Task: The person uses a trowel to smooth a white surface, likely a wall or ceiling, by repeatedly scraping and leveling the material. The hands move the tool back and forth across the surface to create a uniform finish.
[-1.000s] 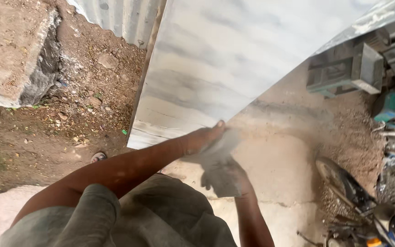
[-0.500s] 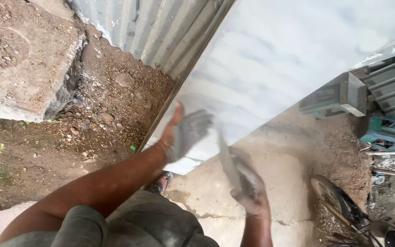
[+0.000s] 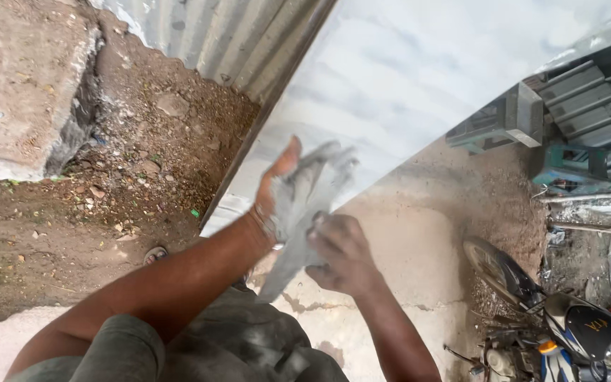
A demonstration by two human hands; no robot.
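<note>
Fingers (image 3: 334, 170) of left hand (image 3: 298, 187) spread flat, coated in grey wet cement, nothing gripped; thumb up, palm pressed on or just off the lower edge of the pale grey smooth rendered wall face (image 3: 419, 78) — contact not clear, motion blur. Right hand (image 3: 341, 251) curled into a loose fist just below the left palm, fingers closed on a grey flat cement-smeared tool or strip (image 3: 284, 265) running down-left from the fist; exact kind hard to tell. Grey smear spans both hands, touching.

No containers visible with contents.

Around:
- Grey corrugated metal sheet (image 3: 242, 39) upright, left of wall face, edges meeting at a dark vertical seam.
- Brown loose dirt ground with stones (image 3: 129, 163) left of the sheet; pale rough concrete slab (image 3: 15, 85) top-left, raised above dirt.
- Sandalled foot tip (image 3: 154, 253) at the dirt edge, partly hidden by left forearm.
- Sandy cracked concrete floor (image 3: 426, 233) under the right hand.
- Dark motorcycle with front wheel (image 3: 532, 297) bottom-right, well apart from hands.
- Grey-green stacked metal channel parts (image 3: 574, 113) top-right beside wall base.
- Dusty grey trousers (image 3: 235, 346) bottom centre, blocking view of floor below.

Left forearm crosses frame, hides the wall's bottom corner.
</note>
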